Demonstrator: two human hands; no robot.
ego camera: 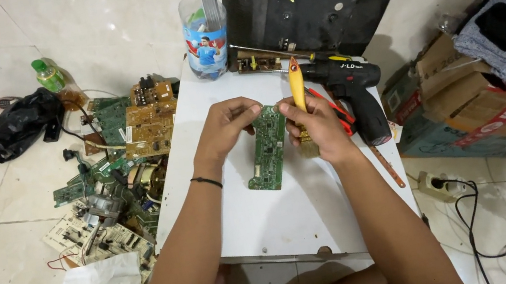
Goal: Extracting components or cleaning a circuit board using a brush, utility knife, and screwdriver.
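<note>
Both hands on a narrow green circuit board (pixel 267 148) above a small white table (pixel 281 220).

The left hand (pixel 223 128) pinches the board's upper left edge; the right hand (pixel 319 129) pinches its upper right corner while also gripping a yellow-handled paintbrush (pixel 298 96) — bristles pointing down. The board's lower end rests on the tabletop. A black cordless drill (pixel 355 93) lies just right of the hands, and a heap of loose green and brown circuit boards (pixel 121 158) covers the floor to the left.

Drill (pixel 355 93) right of circuit board (pixel 267 148)
</note>
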